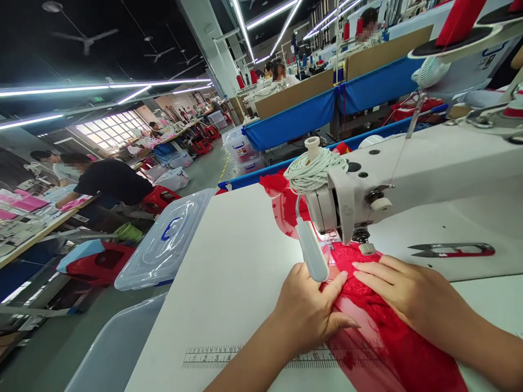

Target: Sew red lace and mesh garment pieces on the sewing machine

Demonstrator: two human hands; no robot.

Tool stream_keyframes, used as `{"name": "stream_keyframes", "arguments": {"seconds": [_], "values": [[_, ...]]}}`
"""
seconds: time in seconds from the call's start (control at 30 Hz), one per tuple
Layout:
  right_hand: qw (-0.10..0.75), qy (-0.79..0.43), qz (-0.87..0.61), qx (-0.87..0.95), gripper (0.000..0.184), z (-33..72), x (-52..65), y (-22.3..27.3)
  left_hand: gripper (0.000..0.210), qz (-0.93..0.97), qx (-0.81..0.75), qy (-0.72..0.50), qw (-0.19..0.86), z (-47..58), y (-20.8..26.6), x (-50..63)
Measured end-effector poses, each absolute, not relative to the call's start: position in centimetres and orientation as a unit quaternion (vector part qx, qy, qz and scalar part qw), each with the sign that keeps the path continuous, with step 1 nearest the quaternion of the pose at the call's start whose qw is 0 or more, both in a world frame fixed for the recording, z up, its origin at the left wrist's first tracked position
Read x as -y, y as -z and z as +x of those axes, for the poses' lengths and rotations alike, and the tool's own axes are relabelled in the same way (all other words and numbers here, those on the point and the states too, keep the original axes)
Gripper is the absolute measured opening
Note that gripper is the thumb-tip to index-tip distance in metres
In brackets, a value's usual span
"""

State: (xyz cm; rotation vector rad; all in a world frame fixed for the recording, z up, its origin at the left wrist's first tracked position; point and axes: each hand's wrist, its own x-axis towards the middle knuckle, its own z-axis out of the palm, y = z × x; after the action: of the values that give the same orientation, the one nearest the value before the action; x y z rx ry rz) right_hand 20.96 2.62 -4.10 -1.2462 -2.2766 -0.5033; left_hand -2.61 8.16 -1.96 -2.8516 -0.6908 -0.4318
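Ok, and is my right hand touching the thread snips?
Apart. The head view shows a strip of white machine bed between your right hand and the thread snips; your fingers lie on the red lace fabric.

Bright red lace-patterned fabric (412, 348), off-white sewing machine (429, 169), pale mint cord (301, 172), red-and-black snips (441, 251).

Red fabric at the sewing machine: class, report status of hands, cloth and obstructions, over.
Left hand and right hand on red fabric. Fabric runs under sewing machine head. Small lamp partly hides left hand.
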Motion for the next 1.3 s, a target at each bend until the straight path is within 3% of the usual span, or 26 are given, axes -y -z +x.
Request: {"name": "stream_keyframes", "arguments": {"seconds": [0.87, 1.03, 1.1, 1.23, 1.3], "values": [[0.268, 0.189, -0.468, 0.821, 0.042, 20.6, -3.8, 4.2, 0.08, -0.959, 0.189, 0.189, 0.093, -2.2, 2.2, -9.6], [0.282, 0.154, -0.415, 0.851, 0.032, 20.5, -3.8, 3.6, 0.044, -0.975, 0.164, 0.138, 0.056, -1.8, 2.0, -9.5], [0.261, 0.105, -0.414, 0.866, 0.036, 21.0, -3.0, 3.4, 0.037, -0.977, 0.174, 0.113, 0.043, -1.9, 1.3, -8.9], [0.212, 0.03, -0.422, 0.881, 0.059, 23.4, -0.1, 2.9, 0.062, -0.983, 0.166, 0.077, 0.03, -2.5, -0.2, -6.9], [0.192, 0.007, -0.382, 0.904, 0.075, 24.5, 1.2, 2.6, 0.061, -0.983, 0.161, 0.076, 0.048, -2.9, -0.2, -6.1]]}}
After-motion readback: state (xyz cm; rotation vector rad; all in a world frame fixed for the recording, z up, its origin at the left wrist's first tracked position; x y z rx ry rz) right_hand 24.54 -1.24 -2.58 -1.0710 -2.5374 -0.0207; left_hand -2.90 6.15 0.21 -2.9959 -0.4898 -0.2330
